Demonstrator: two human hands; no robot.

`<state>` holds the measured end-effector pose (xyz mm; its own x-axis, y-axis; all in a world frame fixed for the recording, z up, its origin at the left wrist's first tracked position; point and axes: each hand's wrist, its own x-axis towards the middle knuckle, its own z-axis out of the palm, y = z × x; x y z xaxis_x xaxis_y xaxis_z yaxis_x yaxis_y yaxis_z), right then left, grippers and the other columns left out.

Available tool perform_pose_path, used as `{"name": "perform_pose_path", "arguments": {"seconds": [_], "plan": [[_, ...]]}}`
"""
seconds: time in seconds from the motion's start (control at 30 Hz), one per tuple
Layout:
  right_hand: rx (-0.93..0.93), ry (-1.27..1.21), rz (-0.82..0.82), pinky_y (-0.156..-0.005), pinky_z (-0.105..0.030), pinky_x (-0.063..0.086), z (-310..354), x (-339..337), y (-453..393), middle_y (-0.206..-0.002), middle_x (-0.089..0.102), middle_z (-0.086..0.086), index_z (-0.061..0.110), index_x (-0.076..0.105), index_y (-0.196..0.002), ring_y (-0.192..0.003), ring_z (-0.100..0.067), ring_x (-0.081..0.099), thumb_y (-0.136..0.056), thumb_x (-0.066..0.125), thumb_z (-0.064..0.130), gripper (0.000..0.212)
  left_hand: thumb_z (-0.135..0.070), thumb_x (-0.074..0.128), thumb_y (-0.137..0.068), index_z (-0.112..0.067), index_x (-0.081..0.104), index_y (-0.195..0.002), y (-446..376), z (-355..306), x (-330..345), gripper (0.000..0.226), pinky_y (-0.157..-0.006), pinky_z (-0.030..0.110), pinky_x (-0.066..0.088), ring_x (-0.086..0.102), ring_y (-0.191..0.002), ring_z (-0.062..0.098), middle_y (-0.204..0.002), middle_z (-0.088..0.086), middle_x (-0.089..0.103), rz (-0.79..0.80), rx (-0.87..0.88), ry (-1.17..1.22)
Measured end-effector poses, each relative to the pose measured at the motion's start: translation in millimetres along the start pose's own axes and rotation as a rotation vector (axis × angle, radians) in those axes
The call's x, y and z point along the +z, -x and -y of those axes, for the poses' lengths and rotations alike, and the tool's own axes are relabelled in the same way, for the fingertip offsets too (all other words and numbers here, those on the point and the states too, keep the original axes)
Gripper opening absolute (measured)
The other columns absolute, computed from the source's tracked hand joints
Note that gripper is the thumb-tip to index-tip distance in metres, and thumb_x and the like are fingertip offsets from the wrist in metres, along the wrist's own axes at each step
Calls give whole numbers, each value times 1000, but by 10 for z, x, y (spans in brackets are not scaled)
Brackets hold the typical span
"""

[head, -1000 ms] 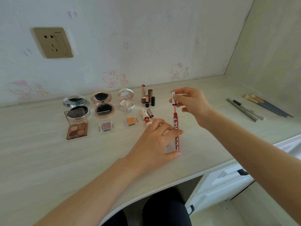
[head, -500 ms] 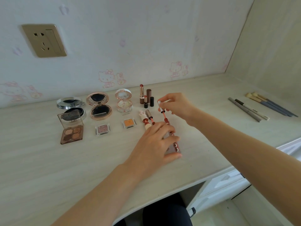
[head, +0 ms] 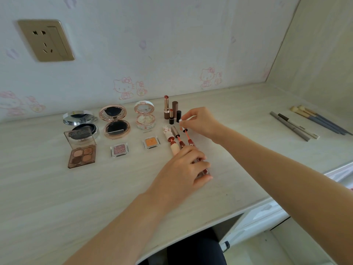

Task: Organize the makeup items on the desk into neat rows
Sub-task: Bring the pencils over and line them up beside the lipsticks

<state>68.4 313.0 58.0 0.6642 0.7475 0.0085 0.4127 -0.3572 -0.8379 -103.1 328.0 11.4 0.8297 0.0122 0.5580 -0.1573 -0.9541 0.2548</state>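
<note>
Hands both on the same lip gloss set on the bench (head: 57, 197). Left hand (head: 183, 169) grip curled round the gloss tube (head: 205, 172), lying flat near the front middle of the bench, mostly hidden under the fingers. Right hand (head: 202, 121) grip pinches the white-capped wand (head: 186, 132) at its top end; wand stem runs down toward the tube, angled along the bench. Whether the wand tip sits in the tube neck, cannot tell, the left hand covers it.

Just left of the wand: grey-capped gloss wand (head: 176, 133) and cream bear-topped lip tint (head: 171, 142), lying side by side, roughly parallel. Behind them, upright lipsticks (head: 172, 111) in a tight cluster, two uncapped, caps standing beside.

Back row, left to right: silver compact (head: 81, 121) open, rose-gold compact (head: 115, 121) open, white floral compact (head: 145, 116) open. Front row: four-pan eyeshadow palette (head: 81, 152) with clear lid up, pink single eyeshadow (head: 119, 149), orange single eyeshadow (head: 151, 142).

Far right of bench, well apart from the rest: two grey pencils (head: 292, 127) lying together, and makeup brushes (head: 317, 119) just behind them. Wall socket (head: 45, 40) on the wall upper left. Cat stickers (head: 127, 88) on the wallpaper.
</note>
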Motion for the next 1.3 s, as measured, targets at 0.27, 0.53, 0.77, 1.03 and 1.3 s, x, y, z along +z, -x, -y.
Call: {"name": "perform_pose_path", "arguments": {"seconds": [0.27, 0.53, 0.77, 1.03, 1.3], "plan": [[-45, 89, -33, -78, -26, 52, -44, 69, -38, -89, 72, -1, 13, 70, -98, -88, -12, 65, -83, 67, 23, 18, -35, 57, -88, -12, 74, -95, 3, -7, 1, 30, -89, 26, 44, 54, -101, 17, -100, 1, 64, 19, -16, 17], [-110, 156, -30, -70, -12, 45, -83, 106, -59, -89, 66, 8, 13, 71, -100, -83, -1, 57, -84, 68, 22, 18, -34, 56, -88, -12, 74, -95, -6, -31, -27, 30, -91, 29, 44, 55, -100, 17, -98, 1, 65, 39, -22, -11], [-120, 219, 2, -63, -7, 36, -99, 118, -54, -98, 65, 5, 13, 69, -107, -89, -5, 55, -89, 63, 23, 22, -36, 58, -88, -12, 72, -102, -9, -59, -64, 31, -93, 27, 43, 54, -102, 15, -100, -2, 65, 61, -47, -28], [-105, 233, 30, -77, -21, 37, -52, 61, 38, -109, 63, 0, 17, 56, -125, -97, -13, 54, -94, 54, 27, 33, -38, 57, -88, -13, 72, -103, -9, -84, -99, 33, -94, 24, 42, 53, -105, 12, -103, -4, 64, 76, -61, -27], [-202, 284, -18, -93, -28, 47, -167, -169, 312, -113, 63, 0, 17, 53, -128, -107, -14, 57, -94, 53, 20, 34, -39, 55, -91, -14, 71, -107, -3, -86, -95, 34, -97, 26, 43, 51, -110, 11, -108, -5, 63, 84, -40, -13]]}}
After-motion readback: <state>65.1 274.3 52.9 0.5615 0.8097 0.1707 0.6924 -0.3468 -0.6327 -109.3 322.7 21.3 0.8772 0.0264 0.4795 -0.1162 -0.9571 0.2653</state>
